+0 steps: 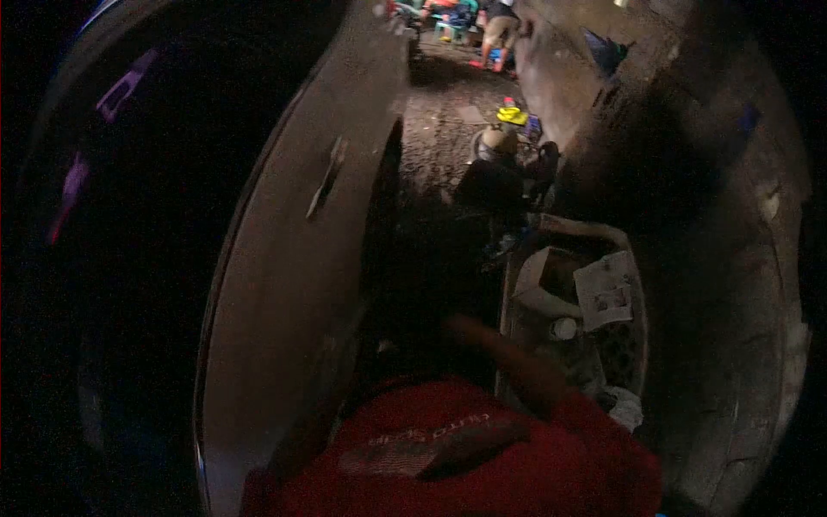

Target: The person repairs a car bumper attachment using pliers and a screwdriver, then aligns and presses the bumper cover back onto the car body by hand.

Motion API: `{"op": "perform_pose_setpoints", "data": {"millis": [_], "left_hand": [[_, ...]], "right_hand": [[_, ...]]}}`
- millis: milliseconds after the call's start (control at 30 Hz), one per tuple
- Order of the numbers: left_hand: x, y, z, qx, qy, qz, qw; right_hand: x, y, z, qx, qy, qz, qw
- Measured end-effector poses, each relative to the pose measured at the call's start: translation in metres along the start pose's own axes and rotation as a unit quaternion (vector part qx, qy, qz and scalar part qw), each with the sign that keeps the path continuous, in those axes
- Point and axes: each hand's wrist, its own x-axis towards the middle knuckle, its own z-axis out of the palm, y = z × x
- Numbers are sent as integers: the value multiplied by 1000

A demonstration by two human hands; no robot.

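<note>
My right hand (466, 330) is dim and blurred in front of my red shirt (431, 465). Its forearm crosses from the right, beside a long rimmed container (637, 258). What the fingers do, or whether they hold anything, is lost in the dark. I cannot make out my left hand; deep shadow covers that side below the door-like brown panel (276, 319). Inside the container are an open cardboard box (534, 284), a printed sheet (605, 289) and a round white-topped item (563, 328).
A brown panel edge stands close on my left, with a long handle (326, 183). Ahead runs a dirt floor (435, 138). A yellow item (512, 115) and a rounded tan object (498, 140) lie on it. Farther off, a person (500, 34) bends near colourful things.
</note>
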Motion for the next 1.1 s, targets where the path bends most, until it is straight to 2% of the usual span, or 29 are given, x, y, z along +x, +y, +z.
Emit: {"op": "perform_pose_setpoints", "data": {"millis": [33, 67, 100, 267, 400, 567, 700, 800, 933, 1033, 1100], "left_hand": [[38, 11, -31, 20, -6, 34, 999], [82, 22, -60, 45, -12, 71, 996], [126, 32, -82, 66, -18, 108, 992], [301, 113, -246, 140, -26, 230, 963], [402, 169, -378, 188, -26, 281, 941], [529, 213, -485, 242, -43, 306, 920], [645, 216, -544, 263, -59, 296, 916], [724, 203, -592, 278, -75, 265, 920], [798, 166, -656, 291, -111, 229, 922], [847, 150, -704, 291, -122, 201, 927], [879, 134, -730, 282, -127, 190, 932]], "right_hand": [[20, 14, -10, -21, 5, -14, 1000], [35, 12, -43, -36, -48, -33, 998], [33, 7, -69, -24, -49, -18, 998], [28, 75, -118, 88, 1, 191, 978], [7, 107, -143, 195, 67, 349, 914], [21, 152, -143, 325, 129, 475, 808], [89, 227, -159, 390, 152, 505, 755], [152, 302, -212, 402, 166, 492, 754], [239, 403, -328, 375, 213, 447, 784], [293, 498, -455, 331, 242, 403, 818], [328, 548, -538, 330, 248, 394, 821]]}}
